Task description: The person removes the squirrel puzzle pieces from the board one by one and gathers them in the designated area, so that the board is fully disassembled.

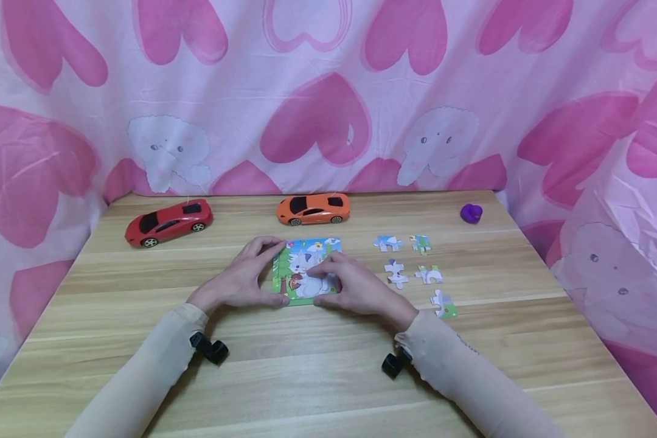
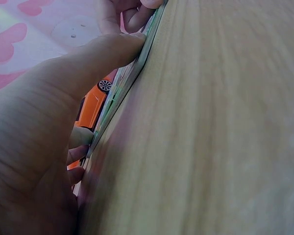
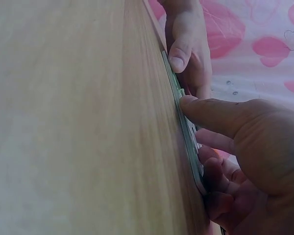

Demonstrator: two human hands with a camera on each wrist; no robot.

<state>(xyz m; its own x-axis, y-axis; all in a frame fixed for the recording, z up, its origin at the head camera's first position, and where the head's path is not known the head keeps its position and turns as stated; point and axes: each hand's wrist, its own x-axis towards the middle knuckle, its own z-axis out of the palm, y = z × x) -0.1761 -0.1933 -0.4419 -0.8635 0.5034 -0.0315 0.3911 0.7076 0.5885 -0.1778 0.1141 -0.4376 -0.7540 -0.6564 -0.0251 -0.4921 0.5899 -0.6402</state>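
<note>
A small picture puzzle (image 1: 306,255) with a white cartoon animal lies flat at the middle of the wooden table (image 1: 306,365). My left hand (image 1: 276,272) holds its left side, thumb against the near edge and fingers curled over the far left corner. My right hand (image 1: 320,283) grips the right part, thumb at the near edge and curled fingers lying on the picture. In the left wrist view my thumb (image 2: 112,51) presses the puzzle's thin edge (image 2: 122,88). The right wrist view shows my right thumb (image 3: 206,110) on that edge (image 3: 188,132).
Several loose puzzle pieces (image 1: 396,274) lie to the right of the puzzle. A red toy car (image 1: 168,222) and an orange toy car (image 1: 313,208) stand at the back, with a small purple object (image 1: 471,213) at the back right. Pink heart cloth surrounds the table.
</note>
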